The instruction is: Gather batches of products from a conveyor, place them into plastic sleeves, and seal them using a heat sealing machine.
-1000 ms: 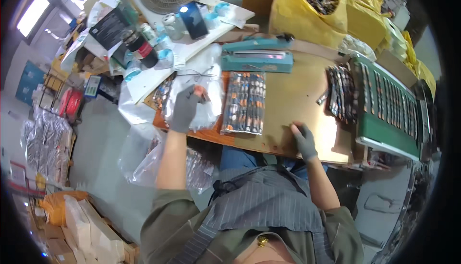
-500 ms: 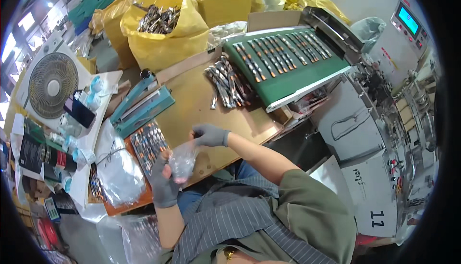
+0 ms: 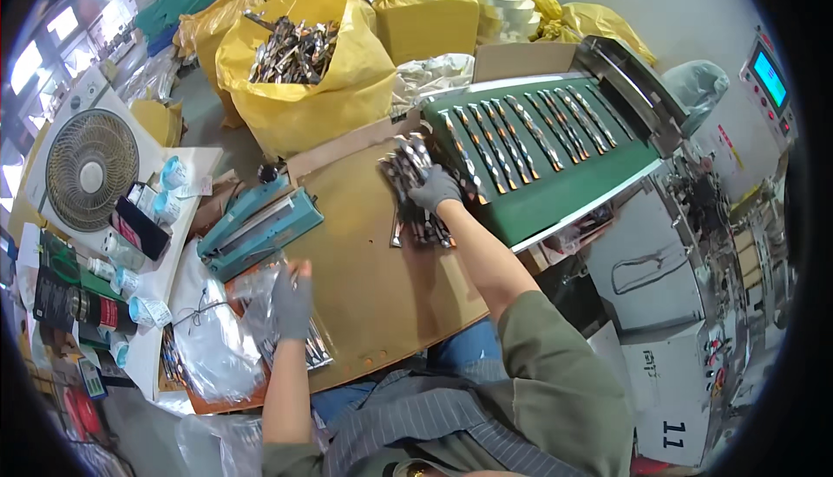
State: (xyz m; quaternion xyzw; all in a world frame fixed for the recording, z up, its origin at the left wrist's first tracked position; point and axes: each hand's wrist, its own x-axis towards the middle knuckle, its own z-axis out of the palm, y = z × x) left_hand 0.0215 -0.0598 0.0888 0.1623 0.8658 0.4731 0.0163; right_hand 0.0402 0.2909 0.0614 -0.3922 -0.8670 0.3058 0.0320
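Right hand [image 3: 436,189], grey knit glove: fingers curled down onto a loose pile of slim glossy sachets [image 3: 415,189] at the far side of the brown bench [image 3: 382,277], beside the green conveyor belt [image 3: 555,191]. Left hand [image 3: 292,305], gloved: fingers pressed together, pinching a crinkled clear plastic bag [image 3: 260,290] at the near left.

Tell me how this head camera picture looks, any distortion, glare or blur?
Head view: strong fisheye, so the green conveyor and table edge bend, with black corners around the circle. Bright glare comes from windows at the upper left. The middle is fairly sharp: the right hand on the packets and the left hand on clear bags read clearly; the rim is softer.
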